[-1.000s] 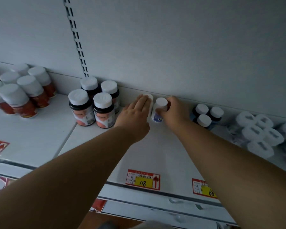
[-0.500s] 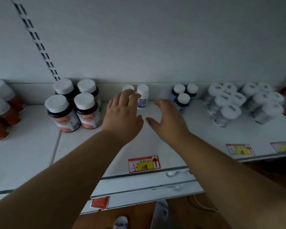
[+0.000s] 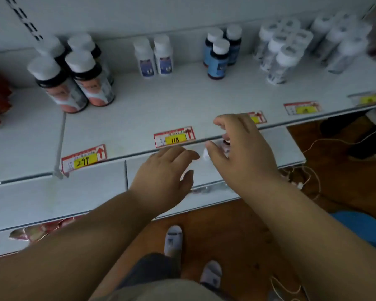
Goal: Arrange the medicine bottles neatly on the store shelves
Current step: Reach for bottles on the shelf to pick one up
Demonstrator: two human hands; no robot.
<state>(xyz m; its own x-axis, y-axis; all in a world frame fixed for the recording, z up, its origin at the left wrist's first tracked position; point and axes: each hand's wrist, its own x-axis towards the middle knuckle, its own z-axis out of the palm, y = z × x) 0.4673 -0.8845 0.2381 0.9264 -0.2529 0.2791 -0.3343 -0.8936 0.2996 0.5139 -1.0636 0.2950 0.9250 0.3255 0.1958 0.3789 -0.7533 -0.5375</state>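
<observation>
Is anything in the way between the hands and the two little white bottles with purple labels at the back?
Nothing visible: bare shelf lies between both hands, left hand and right hand, and the two white bottles.

- I see open white metal shelf [image 3: 182, 105] in front of the two small white blue-labelled bottles [image 3: 153, 56].
- Dark orange-labelled jars [image 3: 74, 79] crowd its left; blue white-capped bottles [image 3: 220, 53] flank the right.

Dim, flat, bluish light; no glare, shadows faint. Motion blur smears white bottles [image 3: 339, 40] at 2 o'clock. Shelf edge [image 3: 291, 122] bows from wide-angle distortion. Forearms near lens soft.
</observation>
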